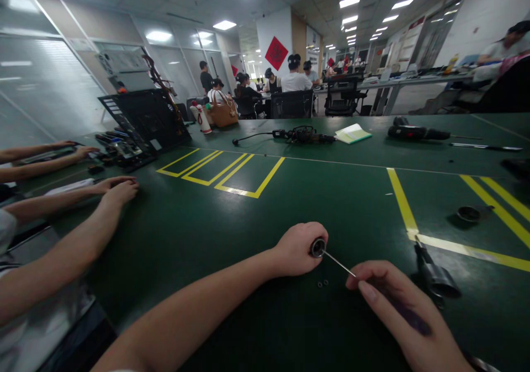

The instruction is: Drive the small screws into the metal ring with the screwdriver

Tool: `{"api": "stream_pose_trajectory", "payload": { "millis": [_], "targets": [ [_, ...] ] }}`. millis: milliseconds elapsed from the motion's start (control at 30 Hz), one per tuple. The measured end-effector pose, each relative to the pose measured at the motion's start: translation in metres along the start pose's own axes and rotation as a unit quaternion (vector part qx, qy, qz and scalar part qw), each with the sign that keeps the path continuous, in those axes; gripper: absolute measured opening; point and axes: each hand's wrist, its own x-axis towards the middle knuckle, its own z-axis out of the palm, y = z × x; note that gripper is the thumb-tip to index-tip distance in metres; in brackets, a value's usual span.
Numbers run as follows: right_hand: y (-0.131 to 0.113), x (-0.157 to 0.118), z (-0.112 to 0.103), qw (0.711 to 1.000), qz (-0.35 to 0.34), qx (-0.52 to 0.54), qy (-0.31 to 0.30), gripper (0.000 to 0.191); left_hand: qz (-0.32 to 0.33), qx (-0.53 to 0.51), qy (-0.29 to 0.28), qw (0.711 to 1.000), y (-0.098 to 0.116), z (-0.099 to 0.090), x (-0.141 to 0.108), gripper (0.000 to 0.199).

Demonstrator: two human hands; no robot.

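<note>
My left hand (300,249) is wrapped around a small metal cylinder (318,248), its open end turned to the right and towards me. Most of the cylinder is hidden in the fist. Between the thumb and fingers of my right hand (397,306) is a screwdriver (340,264) with a thin shaft and a dark handle lying along the palm. The shaft's tip is at the cylinder's mouth; how far in it reaches cannot be made out. Two tiny rings (323,283) lie on the green table just below my left hand.
Right of my right hand lies a dark metal cup-shaped part (441,281); a round metal part (469,213) sits farther back. A power drill (418,132), a cabled tool (304,134) and a notepad (354,133) lie beyond. Co-workers' arms (99,206) rest at left.
</note>
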Motion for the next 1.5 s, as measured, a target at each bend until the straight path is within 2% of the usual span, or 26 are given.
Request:
{"api": "stream_pose_trajectory", "payload": {
  "millis": [100,233,333,433,533,600,700,767,833,967,1033,1100,1167,1300,1400,1500],
  "targets": [
    [-0.004,0.001,0.006,0.995,-0.072,-0.062,0.015,0.011,0.032,0.036,-0.034,0.998,0.002,-0.001,0.001,0.014],
    [-0.004,0.002,0.010,0.978,-0.168,-0.125,0.020,0.015,0.061,0.095,-0.072,0.991,0.005,0.000,0.000,0.012],
    [-0.003,0.000,0.009,0.969,-0.202,-0.143,0.019,0.016,0.087,0.134,-0.086,0.983,0.007,0.000,-0.001,0.012],
    [-0.003,0.001,0.006,0.983,-0.149,-0.105,0.015,0.008,0.103,0.152,-0.096,0.978,0.007,0.000,-0.002,0.010],
    [-0.003,0.006,0.002,1.000,-0.013,-0.017,0.002,0.016,0.109,0.143,-0.093,0.979,0.006,-0.001,-0.002,0.007],
    [-0.003,0.012,0.000,0.996,0.070,0.063,0.004,0.023,0.108,0.124,-0.094,0.982,0.005,-0.002,-0.002,0.006],
    [-0.003,0.017,-0.002,0.976,0.136,0.167,0.017,0.025,0.096,0.087,-0.089,0.988,0.004,-0.003,0.000,0.008],
    [-0.003,0.018,-0.001,0.970,0.149,0.192,0.022,0.026,0.090,0.071,-0.081,0.990,0.003,-0.002,0.000,0.009],
    [-0.002,0.016,0.001,0.975,0.141,0.170,0.019,0.026,0.087,0.075,-0.076,0.991,0.003,-0.002,0.001,0.009],
    [0.001,0.008,0.005,0.997,0.063,0.039,0.001,0.019,0.090,0.139,-0.073,0.983,0.004,0.000,0.000,0.006],
    [0.001,0.006,0.006,0.999,0.035,0.011,-0.001,0.017,0.100,0.178,-0.074,0.976,0.007,0.000,-0.001,0.005],
    [0.000,0.007,0.004,0.998,0.050,0.032,-0.003,0.018,0.112,0.205,-0.074,0.969,0.008,0.000,-0.002,0.005],
    [-0.002,0.011,0.001,0.990,0.101,0.099,0.005,0.022,0.120,0.207,-0.072,0.968,0.009,0.000,-0.002,0.005],
    [-0.006,0.018,-0.003,0.953,0.179,0.244,0.025,0.024,0.110,0.149,-0.064,0.981,0.006,-0.002,-0.001,0.005],
    [-0.006,0.020,-0.002,0.942,0.184,0.280,0.026,0.023,0.109,0.091,-0.056,0.988,0.003,-0.002,0.000,0.007],
    [-0.005,0.019,0.000,0.955,0.163,0.246,0.030,0.025,0.103,0.075,-0.058,0.990,0.003,-0.002,0.001,0.007]
  ]
}}
